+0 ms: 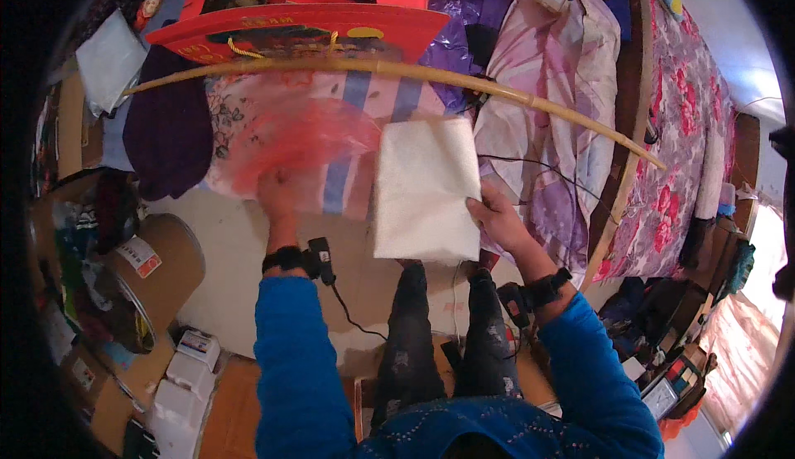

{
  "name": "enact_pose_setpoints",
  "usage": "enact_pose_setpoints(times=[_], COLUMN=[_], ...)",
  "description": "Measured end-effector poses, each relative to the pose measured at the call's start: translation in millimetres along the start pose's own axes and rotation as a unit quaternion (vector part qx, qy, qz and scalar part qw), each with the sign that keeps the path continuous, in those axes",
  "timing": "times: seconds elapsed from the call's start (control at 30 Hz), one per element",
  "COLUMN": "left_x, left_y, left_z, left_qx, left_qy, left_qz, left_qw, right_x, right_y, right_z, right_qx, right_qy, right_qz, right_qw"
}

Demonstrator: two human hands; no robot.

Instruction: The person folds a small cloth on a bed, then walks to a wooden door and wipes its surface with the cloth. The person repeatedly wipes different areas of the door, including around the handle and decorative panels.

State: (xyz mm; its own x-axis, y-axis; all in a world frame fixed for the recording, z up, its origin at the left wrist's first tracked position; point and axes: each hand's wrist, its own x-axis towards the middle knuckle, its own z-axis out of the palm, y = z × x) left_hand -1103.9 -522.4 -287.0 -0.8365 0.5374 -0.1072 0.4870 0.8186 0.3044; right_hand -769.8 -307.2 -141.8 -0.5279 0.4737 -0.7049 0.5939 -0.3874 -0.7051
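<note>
My left hand (278,190) grips a thin, see-through red plastic bag (304,133), blurred by motion, over a flower-and-stripe patterned cloth (407,95). On the right, my right hand (499,215) pinches the edge of a flat, cream-white rectangular piece (427,192), which looks like folded fabric or a fabric bag; which of these I cannot tell. The thumb lies on its front and the fingers pass behind it. Between the bag and the white piece there is little gap. Both wrists carry black straps with small devices.
A long bamboo pole (397,70) spans the view beyond my hands, in front of red gift bags (298,33) with yellow cord handles. Rumpled pink-purple fabric (546,105) lies to the right. A round cardboard drum (168,260) stands at left, and white boxes (183,390) sit below it.
</note>
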Motion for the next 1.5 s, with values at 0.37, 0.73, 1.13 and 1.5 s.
enact_pose_setpoints(times=[0.37,0.73,1.13,1.5], left_x=[-89.7,-165.0,-184.7,-196.3], left_y=[-48.5,117.0,168.4,133.9], left_z=[-143.1,-138.4,-154.5,-199.7], left_qx=[-0.265,-0.232,-0.508,-0.431], left_qy=[0.076,-0.251,-0.379,-0.18], left_qz=[-0.144,0.154,0.013,-0.075], left_qw=[0.951,0.927,0.773,0.881], right_x=[56.1,-47.2,-83.4,-90.3], right_y=[-10.5,-27.8,-22.9,-13.0], right_z=[51.3,82.3,50.1,46.8], right_qx=[-0.179,0.073,0.104,-0.19], right_qy=[0.035,-0.306,-0.135,0.009], right_qz=[-0.031,-0.191,0.022,-0.06], right_qw=[0.983,0.93,0.985,0.98])
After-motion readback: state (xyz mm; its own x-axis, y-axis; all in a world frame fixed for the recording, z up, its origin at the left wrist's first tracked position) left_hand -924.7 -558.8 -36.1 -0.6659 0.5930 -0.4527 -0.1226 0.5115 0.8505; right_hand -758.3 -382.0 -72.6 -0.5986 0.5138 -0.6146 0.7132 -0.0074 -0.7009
